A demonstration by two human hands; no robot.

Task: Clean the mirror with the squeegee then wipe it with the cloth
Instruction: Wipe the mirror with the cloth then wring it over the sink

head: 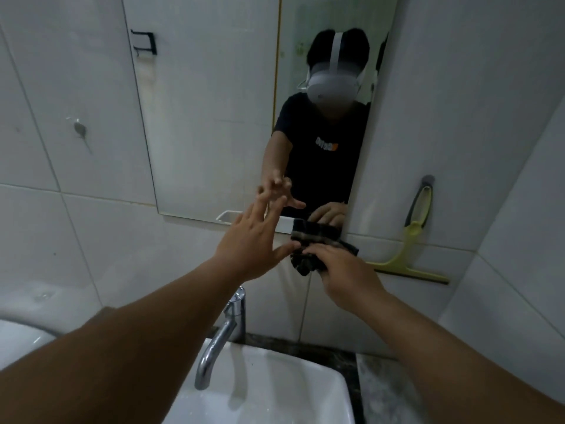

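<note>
The mirror [214, 117] hangs on the white tiled wall above the sink. My right hand [345, 270] grips a dark checked cloth [308, 261] at the mirror's lower right corner. My left hand [253, 240] is open, with fingers spread and fingertips touching the glass near the bottom edge; its thumb reaches the cloth. The yellow-green squeegee [409, 249] hangs from a grey hook [428, 179] on the wall to the right of the mirror, blade down, with no hand on it.
A chrome tap [226, 332] rises over the white basin [275, 393] directly below my arms. A dark stone counter [382, 390] lies to the basin's right. A black wall bracket [145, 42] sits at the mirror's upper left. My reflection fills the mirror's right side.
</note>
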